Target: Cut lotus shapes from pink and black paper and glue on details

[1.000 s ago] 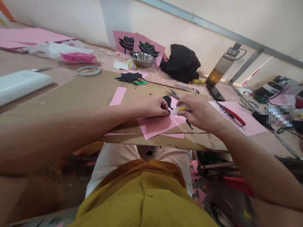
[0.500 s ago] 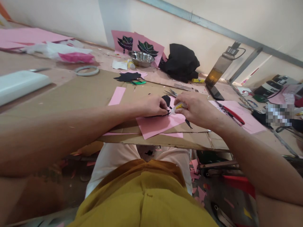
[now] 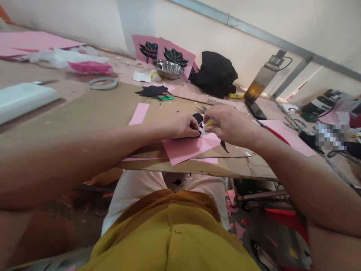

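Left hand (image 3: 183, 125): grip pinched on the edge of a black cut-out (image 3: 200, 133), over the pink sheet (image 3: 180, 152).
Right hand (image 3: 225, 121): grip closed around a small white bottle (image 3: 208, 124), nozzle tilted down beside the left fingertips; whether it touches the black edge, I cannot tell.
Pink sheet: lying on the cardboard (image 3: 98, 111).
Step in hand: apparently applying glue to the cut-out.
Next move: seems to call for a steady pinch and gentle squeeze.

Wall (image 3: 180, 29): pale, beyond the right grip (image 3: 224, 121)
Rail (image 3: 254, 31): metal, slanting above it
Table (image 3: 22, 71): beneath it
Floor (image 3: 258, 228): dark, lower still
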The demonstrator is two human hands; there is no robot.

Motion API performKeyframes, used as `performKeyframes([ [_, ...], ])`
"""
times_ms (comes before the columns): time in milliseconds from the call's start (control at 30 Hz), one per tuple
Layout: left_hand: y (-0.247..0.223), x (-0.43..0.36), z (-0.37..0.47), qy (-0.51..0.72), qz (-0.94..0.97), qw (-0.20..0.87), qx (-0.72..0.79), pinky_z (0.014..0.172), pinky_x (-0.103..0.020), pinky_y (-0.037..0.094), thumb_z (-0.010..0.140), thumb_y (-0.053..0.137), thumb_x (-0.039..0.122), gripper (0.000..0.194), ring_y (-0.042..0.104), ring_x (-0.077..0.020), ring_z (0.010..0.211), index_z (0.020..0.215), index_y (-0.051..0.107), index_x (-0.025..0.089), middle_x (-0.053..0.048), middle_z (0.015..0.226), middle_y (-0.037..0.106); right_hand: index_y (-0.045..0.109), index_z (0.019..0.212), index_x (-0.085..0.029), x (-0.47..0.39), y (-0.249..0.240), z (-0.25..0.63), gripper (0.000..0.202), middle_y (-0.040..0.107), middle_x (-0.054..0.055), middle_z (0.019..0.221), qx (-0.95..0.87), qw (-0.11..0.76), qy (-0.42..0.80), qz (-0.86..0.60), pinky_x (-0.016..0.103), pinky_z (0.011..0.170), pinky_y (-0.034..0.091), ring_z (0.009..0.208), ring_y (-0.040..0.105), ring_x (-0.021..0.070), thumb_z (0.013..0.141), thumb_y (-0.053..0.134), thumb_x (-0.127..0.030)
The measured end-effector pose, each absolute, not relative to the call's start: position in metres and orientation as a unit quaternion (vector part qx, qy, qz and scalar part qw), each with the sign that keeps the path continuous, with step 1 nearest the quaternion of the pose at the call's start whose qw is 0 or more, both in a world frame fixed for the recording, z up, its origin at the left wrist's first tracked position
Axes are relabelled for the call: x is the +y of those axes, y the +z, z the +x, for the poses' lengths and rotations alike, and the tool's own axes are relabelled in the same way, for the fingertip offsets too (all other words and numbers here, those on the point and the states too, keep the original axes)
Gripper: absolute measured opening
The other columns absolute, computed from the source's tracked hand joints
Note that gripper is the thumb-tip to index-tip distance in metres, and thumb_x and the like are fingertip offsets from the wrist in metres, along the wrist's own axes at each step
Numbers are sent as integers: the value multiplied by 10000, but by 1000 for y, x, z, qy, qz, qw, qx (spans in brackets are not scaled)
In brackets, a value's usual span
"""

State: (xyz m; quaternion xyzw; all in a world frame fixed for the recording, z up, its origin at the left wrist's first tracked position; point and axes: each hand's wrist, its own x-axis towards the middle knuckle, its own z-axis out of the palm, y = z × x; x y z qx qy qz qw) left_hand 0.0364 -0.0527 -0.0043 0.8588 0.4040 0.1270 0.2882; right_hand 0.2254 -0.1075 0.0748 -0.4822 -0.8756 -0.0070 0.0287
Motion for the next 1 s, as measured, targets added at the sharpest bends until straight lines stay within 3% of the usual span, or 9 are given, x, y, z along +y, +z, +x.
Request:
performKeyframes([
  [267, -8, -49, 38, 130, 846, 299, 421, 601, -316, 333, 799, 656, 395, 269, 562, -177, 639, 899, 840, 227, -22, 744, 753, 807, 980, -208, -103, 73, 225, 168, 809, 98, 1001, -882, 25, -20, -471, 328, 765, 444, 927, 707, 259, 901, 687, -123],
  [667, -5, -54, 40, 132, 847, 287, 427, 603, -322, 323, 818, 650, 375, 227, 527, -169, 618, 823, 805, 209, -20, 679, 708, 816, 986, -191, -101, 73, 224, 155, 798, 97, 988, -884, 31, -22, -465, 338, 793, 453, 952, 710, 260, 901, 687, -174],
  [1000, -9, -50, 38, 138, 858, 295, 398, 658, -332, 378, 873, 643, 365, 255, 573, -179, 673, 893, 827, 191, -43, 824, 796, 823, 995, -195, -102, 75, 226, 193, 801, 93, 978, -888, 13, -31, -459, 329, 765, 439, 946, 704, 257, 886, 679, -127],
])
